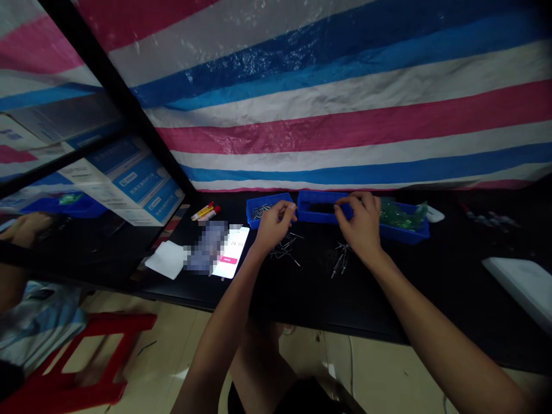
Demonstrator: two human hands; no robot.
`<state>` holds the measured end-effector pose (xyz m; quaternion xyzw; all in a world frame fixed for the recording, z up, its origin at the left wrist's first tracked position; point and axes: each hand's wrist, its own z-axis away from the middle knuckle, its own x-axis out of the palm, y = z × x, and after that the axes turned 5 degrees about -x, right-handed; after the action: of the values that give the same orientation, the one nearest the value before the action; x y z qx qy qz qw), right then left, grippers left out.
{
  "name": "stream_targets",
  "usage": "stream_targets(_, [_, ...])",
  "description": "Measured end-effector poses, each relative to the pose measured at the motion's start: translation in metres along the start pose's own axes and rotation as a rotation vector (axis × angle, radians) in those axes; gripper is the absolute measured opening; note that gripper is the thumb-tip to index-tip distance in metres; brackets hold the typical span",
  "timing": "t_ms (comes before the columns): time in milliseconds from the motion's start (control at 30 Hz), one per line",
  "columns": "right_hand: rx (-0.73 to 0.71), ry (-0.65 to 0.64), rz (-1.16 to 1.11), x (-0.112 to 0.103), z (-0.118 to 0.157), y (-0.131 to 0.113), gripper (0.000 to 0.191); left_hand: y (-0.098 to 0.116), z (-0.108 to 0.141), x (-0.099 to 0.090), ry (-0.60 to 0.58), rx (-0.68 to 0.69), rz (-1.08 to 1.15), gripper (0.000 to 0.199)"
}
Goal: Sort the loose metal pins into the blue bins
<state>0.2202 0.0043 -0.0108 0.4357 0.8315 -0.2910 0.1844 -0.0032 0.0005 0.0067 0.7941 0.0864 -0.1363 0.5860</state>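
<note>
My left hand [274,225] hangs with its fingers pinched together just in front of a small blue plastic bin [264,209] holding metal pins. My right hand [360,225] has its fingertips pinched at the near right corner of a second blue bin [321,202]. A third blue bin [405,231] behind that hand holds green circuit boards [399,213]. Loose thin metal pins [284,250] lie on the black table below my left hand, and a second pile [340,259] lies below my right. Whether either hand holds a pin is too small to tell.
A lit phone [230,252] and a white cloth [167,260] lie on the black table [366,305] at left, near two marker pens [202,211]. A white board [521,293] sits at right. A striped tarp [345,132] hangs behind. A red stool [81,359] stands on the floor at left.
</note>
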Motion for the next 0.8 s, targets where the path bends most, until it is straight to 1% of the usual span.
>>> stream_targets(167, [-0.008,-0.101,0.046,0.0063,0.0054,0.0023,0.016,0.0037,0.0023,0.0001,-0.009,0.015,-0.039,0.035])
stream_targets(533, [-0.015,-0.108,0.051,0.0079,0.0073,0.0026,0.018,0.0056,0.0029,-0.0006,-0.01,0.016,-0.069,0.037])
stream_targets(733, [-0.029,-0.076,0.047,0.0095,0.0059,0.0034,0.021,0.0059,0.0029,-0.0003,-0.008,0.013,-0.077,0.039])
stream_targets(800, [-0.065,-0.111,0.004,0.0077,0.0038,0.0003,0.021,0.0057,0.0027,-0.0001,-0.005,0.018,-0.083,0.039])
